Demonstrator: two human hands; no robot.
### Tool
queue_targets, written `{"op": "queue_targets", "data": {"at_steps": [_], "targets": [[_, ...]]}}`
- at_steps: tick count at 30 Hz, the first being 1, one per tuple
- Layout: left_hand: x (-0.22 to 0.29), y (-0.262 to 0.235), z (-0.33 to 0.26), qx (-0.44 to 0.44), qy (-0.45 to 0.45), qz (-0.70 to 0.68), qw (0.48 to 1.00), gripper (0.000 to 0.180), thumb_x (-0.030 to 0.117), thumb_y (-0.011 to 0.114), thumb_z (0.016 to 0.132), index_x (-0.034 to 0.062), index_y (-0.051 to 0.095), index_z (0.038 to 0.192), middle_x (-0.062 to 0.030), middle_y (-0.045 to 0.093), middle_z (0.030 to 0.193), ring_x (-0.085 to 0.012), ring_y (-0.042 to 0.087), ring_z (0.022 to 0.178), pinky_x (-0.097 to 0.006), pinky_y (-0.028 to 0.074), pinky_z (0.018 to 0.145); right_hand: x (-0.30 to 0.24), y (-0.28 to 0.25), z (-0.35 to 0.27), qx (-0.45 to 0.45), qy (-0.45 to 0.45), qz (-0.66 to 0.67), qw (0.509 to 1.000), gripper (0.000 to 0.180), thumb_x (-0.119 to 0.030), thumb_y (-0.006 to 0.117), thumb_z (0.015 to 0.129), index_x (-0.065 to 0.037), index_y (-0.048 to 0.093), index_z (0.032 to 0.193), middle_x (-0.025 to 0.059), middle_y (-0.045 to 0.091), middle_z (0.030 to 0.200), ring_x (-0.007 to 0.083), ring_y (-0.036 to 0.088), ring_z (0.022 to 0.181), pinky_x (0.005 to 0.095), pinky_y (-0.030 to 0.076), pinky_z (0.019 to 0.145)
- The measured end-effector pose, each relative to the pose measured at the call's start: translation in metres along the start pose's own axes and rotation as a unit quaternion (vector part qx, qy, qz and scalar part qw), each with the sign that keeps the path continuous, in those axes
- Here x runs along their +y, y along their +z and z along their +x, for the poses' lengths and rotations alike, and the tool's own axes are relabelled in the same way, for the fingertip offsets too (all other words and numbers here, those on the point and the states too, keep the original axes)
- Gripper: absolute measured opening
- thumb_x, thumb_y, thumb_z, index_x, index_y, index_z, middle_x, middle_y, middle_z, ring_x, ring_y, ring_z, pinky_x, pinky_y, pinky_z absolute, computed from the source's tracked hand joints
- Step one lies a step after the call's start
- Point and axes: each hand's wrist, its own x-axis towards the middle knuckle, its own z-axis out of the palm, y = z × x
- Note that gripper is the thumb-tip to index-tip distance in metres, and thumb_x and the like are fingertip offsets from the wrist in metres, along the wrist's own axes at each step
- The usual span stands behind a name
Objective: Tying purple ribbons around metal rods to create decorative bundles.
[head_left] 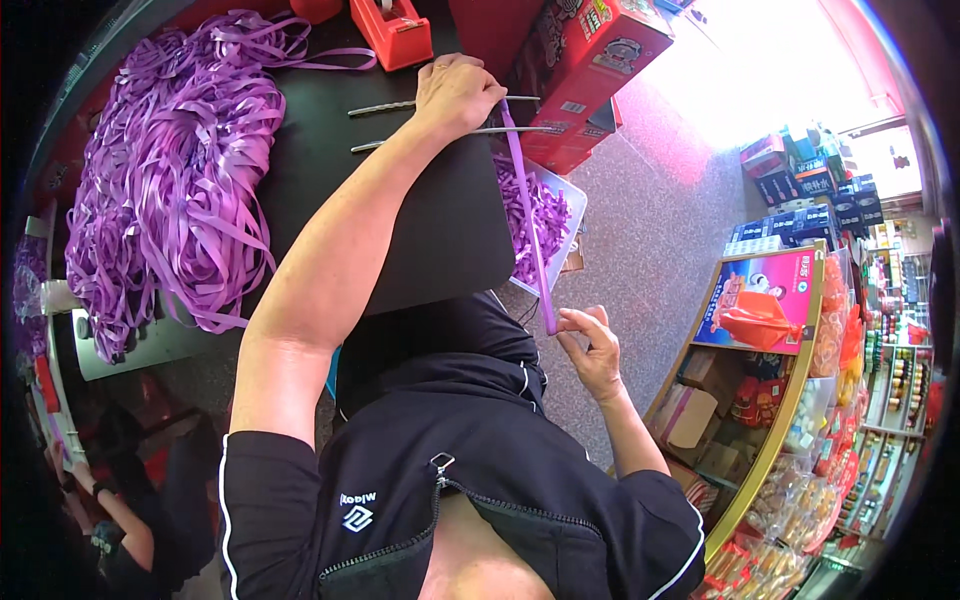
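Observation:
A purple ribbon strip (528,205) runs taut between my two hands, past the right edge of the dark table. My left hand (455,95) is closed on its upper end, palm down over the table. The lower end is pinched between thumb and fingertips of my right hand (592,352), out beyond the table's near right corner. Under and beside my left hand lie two thin metal rods (382,108), reaching past the table edge. Below the strip, a white bin (572,215) holds many short purple ribbon pieces (545,222).
A big heap of purple ribbon (190,160) covers the left of the black table (440,230). An orange-red tape dispenser (395,35) stands at the far edge, with red boxes (590,70) beyond the right side. Shelving (720,400) with goods is at right; another person's arm (125,520) shows lower left.

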Motion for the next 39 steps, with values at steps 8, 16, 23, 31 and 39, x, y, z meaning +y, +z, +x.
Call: {"op": "queue_targets", "data": {"at_steps": [8,16,23,31,39], "targets": [[-0.003,0.004,0.008,-0.020,-0.019,-0.003,1.000,0.022,0.034,0.063,0.081,0.0170,0.076,0.087,-0.0056,0.062,0.116,-0.0302,0.041,0.124,-0.047,0.027,0.103,-0.047,-0.040,0.017,0.064,-0.161,-0.012,0.985,0.012,-0.006,0.075,0.073,-0.011,0.069,0.082,0.0053,0.069,0.076,0.0170,0.051,0.071,0.0330,0.037,0.072],[-0.005,0.003,0.006,-0.027,-0.024,-0.008,0.999,0.025,0.037,0.062,0.082,0.0173,0.076,0.088,-0.0041,0.055,0.131,-0.0285,0.038,0.128,-0.045,0.026,0.105,-0.077,-0.059,0.108,0.061,-0.328,0.170,0.927,0.023,-0.030,0.066,0.086,-0.014,0.062,0.102,0.0075,0.065,0.083,0.0232,0.041,0.088,0.0440,0.032,0.082],[-0.004,0.004,0.005,-0.013,-0.009,-0.014,1.000,0.026,0.037,0.062,0.083,0.0160,0.076,0.090,-0.0030,0.056,0.126,-0.0279,0.038,0.127,-0.044,0.026,0.105,-0.114,-0.067,0.180,0.008,-0.348,0.229,0.909,0.039,-0.042,0.058,0.089,-0.014,0.060,0.116,0.0085,0.061,0.083,0.0247,0.040,0.090,0.0440,0.028,0.088],[-0.002,-0.001,0.002,-0.029,-0.005,-0.022,0.999,0.026,0.035,0.062,0.083,0.0134,0.075,0.090,-0.0036,0.056,0.125,-0.0262,0.038,0.125,-0.044,0.025,0.106,-0.095,-0.079,0.138,-0.107,-0.330,0.241,0.906,0.035,-0.046,0.064,0.081,-0.012,0.066,0.088,0.0057,0.064,0.067,0.0215,0.037,0.073,0.0408,0.027,0.071],[-0.004,0.000,0.002,-0.021,-0.007,-0.017,1.000,0.027,0.035,0.061,0.084,0.0135,0.075,0.092,-0.0033,0.056,0.126,-0.0248,0.037,0.127,-0.042,0.024,0.107,-0.082,-0.051,0.088,-0.067,-0.247,0.295,0.921,0.037,-0.042,0.066,0.076,-0.006,0.068,0.086,0.0137,0.069,0.069,0.0193,0.038,0.062,0.0405,0.028,0.069]]}}
